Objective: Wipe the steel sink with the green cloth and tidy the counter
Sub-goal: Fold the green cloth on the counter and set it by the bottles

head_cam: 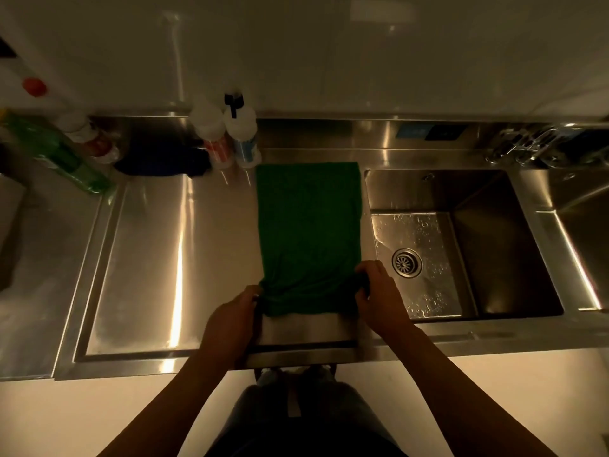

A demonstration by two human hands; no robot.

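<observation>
So green cloth lies spread flat on the bench, just left of the steel sink, near edge bunched up. Left hand & right hand each pinch a near corner. Looks soft, light, floppy imo, prob damp, so grab corners or it'll sag. Two bottles stand behind it.

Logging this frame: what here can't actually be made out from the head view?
Head view only:
- Near corners of the green cloth: hidden inside the left hand and right hand gripping them.
- Labels on the two white bottles: too small, dim.
- The dark blue item left of them: too dark to identify.
- The second basin: cut off by the right edge.
- The shiny fixture at top right: blurred by glare.
</observation>
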